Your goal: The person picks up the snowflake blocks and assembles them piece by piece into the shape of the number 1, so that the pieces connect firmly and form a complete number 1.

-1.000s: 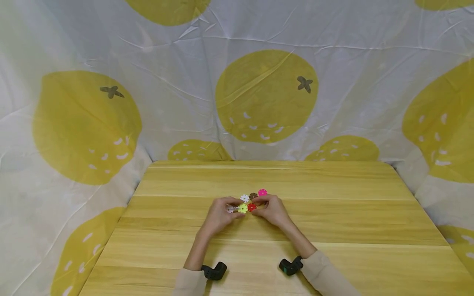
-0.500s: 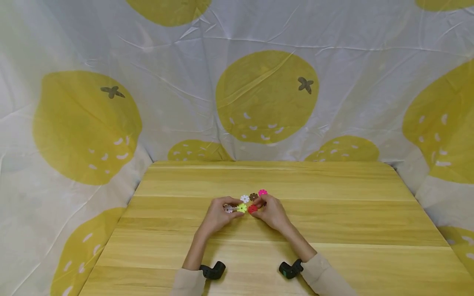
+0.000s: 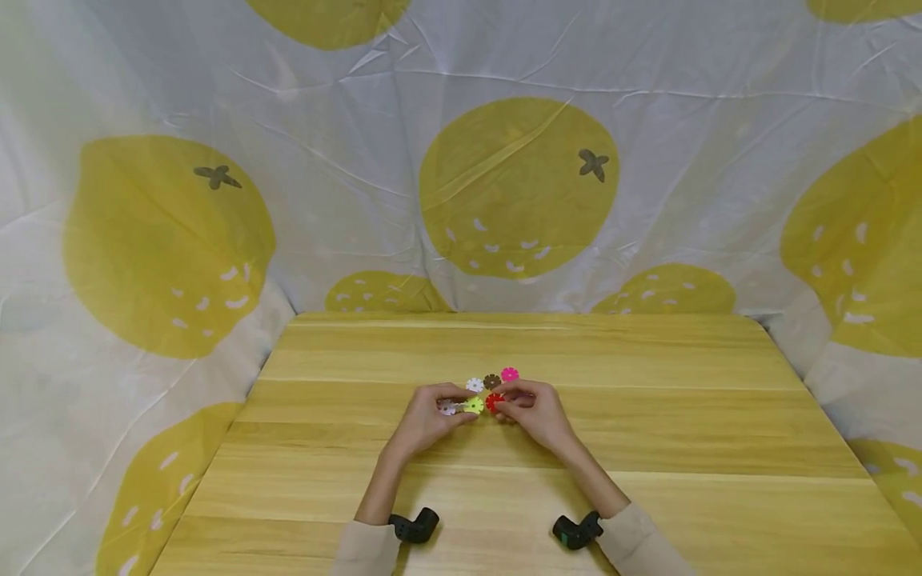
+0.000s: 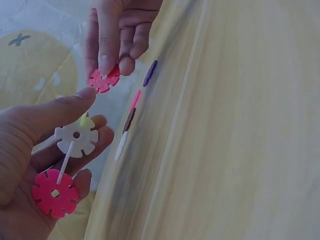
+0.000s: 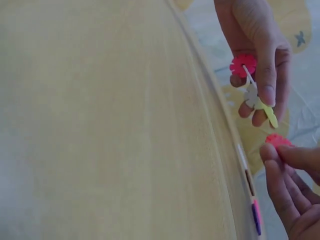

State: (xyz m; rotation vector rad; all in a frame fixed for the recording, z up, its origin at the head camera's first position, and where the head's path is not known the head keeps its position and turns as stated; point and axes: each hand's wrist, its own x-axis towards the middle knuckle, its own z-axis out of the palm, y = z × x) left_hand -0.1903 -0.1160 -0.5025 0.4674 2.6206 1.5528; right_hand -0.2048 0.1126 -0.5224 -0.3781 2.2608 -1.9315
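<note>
Nearest were two beige sleeves (image 3: 367, 552), with a black wrist camera (image 3: 416, 526) by each cuff, over the near part of the wooden table (image 3: 490, 488). Farther in, the left hand (image 3: 425, 420) had a string of joined discs (image 3: 447, 407) in its grip, thumb on one side and fingers on the other. The string's right end, a yellow disc (image 3: 473, 406), sat at the fingertips; left of it, between thumb and fingers, came a white disc (image 4: 84, 141), then a thin white piece (image 4: 66, 163), then a pinkish-red disc (image 4: 47, 196) by the inner side of the hand. To the right, the right hand (image 3: 536, 412) pinched a red disc (image 3: 493, 403) between thumb and index finger; it jutted left from this grip, just beside the yellow disc but apart from it.

Farther off, another white disc (image 3: 474, 385), a brown disc (image 3: 492, 382) and a bright pink disc (image 3: 509, 374) lay in a row on the table, left to right, the pink one farthest. A purple disc (image 4: 150, 73) lay near the row's right end. At the far side hung a lemon-printed cloth (image 3: 346, 192).
</note>
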